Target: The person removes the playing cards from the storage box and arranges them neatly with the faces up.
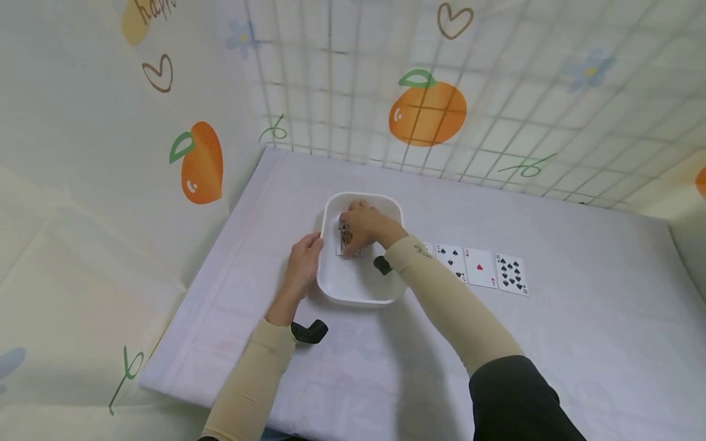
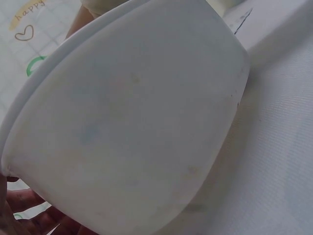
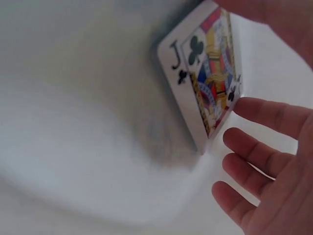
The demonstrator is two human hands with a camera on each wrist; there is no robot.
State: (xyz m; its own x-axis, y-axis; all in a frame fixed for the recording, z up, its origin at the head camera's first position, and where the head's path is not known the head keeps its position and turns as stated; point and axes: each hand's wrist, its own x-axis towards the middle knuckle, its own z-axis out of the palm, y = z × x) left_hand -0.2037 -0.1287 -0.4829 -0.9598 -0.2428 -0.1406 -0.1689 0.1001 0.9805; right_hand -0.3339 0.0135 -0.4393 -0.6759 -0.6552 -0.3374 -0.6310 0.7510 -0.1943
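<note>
A white plastic basin (image 1: 361, 297) stands on the table, and my left hand (image 1: 302, 263) holds its left side, thumb up at the rim. In the left wrist view the basin's outer wall (image 2: 132, 112) fills most of the picture, with fingers (image 2: 29, 223) against it at lower left. My right hand (image 1: 366, 228) reaches down inside the basin. It pinches a jack of clubs playing card (image 3: 208, 73) between thumb and index finger at opposite edges. The other three fingers (image 3: 244, 169) are spread beside the card. In the head view the hand partly covers the card.
Right of the basin a row of face-up playing cards lies on the table, including a five of spades (image 1: 451, 260), an ace of hearts (image 1: 480, 267) and another spade card (image 1: 512, 274). The right forearm overlaps the row's left end. A wire grid (image 1: 353, 92) stands behind the table.
</note>
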